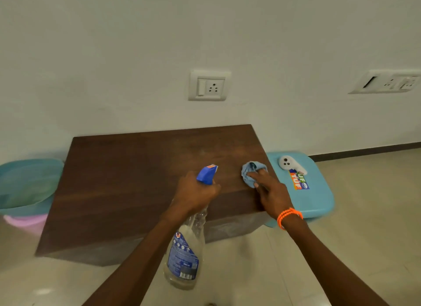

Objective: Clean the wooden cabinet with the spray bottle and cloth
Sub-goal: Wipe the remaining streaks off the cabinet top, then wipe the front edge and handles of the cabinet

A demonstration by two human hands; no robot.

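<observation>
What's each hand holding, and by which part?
The left hand grips the spray bottle by its neck, below the blue head. The right hand only presses the cloth onto the cabinet with straight fingers.

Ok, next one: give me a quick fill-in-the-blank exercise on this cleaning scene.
1. The wrist of the right hand bears an ____ bracelet.
2. The left hand grips the spray bottle; the cloth lies under the ____ hand.
3. The cloth rests on the ____ of the cabinet, not its front.
Missing: orange; right; top.
</observation>
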